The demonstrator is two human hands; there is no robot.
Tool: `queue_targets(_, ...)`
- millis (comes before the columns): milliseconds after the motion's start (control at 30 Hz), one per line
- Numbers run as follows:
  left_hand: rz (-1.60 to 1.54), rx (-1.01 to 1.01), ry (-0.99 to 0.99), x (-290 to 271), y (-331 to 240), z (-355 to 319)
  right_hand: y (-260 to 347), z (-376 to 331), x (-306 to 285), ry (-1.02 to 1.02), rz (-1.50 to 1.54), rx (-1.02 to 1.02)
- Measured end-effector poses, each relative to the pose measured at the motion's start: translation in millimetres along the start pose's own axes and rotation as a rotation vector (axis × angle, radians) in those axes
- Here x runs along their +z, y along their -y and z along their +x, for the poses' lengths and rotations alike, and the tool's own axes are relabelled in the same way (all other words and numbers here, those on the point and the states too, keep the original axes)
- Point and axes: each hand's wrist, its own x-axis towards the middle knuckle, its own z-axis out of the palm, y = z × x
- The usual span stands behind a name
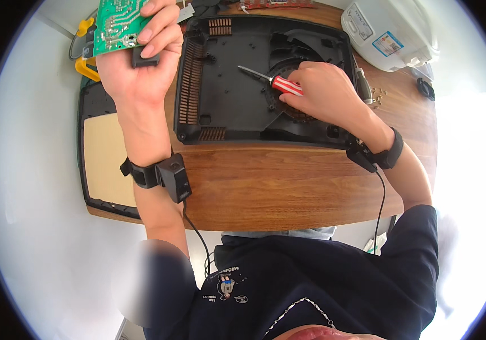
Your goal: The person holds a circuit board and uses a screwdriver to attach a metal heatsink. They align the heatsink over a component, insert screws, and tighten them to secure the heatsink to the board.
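A green circuit board (119, 25) is held up at the upper left, its soldered side showing, with the fingers of my left hand (144, 65) closed round its edge. A black block-shaped part (144, 57) sits against that palm, beside the board's lower edge. My right hand (323, 90) grips a screwdriver (286, 85) by its red and white striped handle. Its dark tip points up and left, over a black plastic housing (226, 107) that lies open on the table. The housing has slotted vents and a round grille, partly covered by my right hand.
A black-framed panel with a beige sheet (107, 158) lies at the left. A white appliance (387, 34) stands at the back right, near small brass-coloured screws (378, 96) and a grey-handled tool (363, 85). Yellow-handled tools (86, 68) show behind my left hand. Cables hang from both wrist devices.
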Motion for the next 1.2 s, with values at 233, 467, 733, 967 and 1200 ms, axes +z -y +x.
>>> queue_targets(233, 0.015, -0.048, 0.085, -11.5, 16.8, 6.4, -3.4, -0.2, 8.7, 0.005, -0.013, 0.009)
queue_targets(467, 0.061, -0.112, -0.038, -11.5, 26.3, 7.4, -4.6, -1.4, 8.1, 0.016, 0.031, -0.023)
queue_targets(733, 0.065, -0.103, -0.005, -10.8, 20.0, 7.8, -12.7, -27.3, -36.1, -0.105, 0.081, 0.063)
queue_targets(967, 0.080, -0.133, -0.040, -15.8, 30.8, 8.9, -69.6, -80.0, -97.5, -0.369, 0.000, 0.362)
queue_targets(1200, 0.072, -0.174, -0.053, -20.8, 36.3, 9.1, -101.3, -109.0, -73.0, -0.304, 0.048, 0.464)
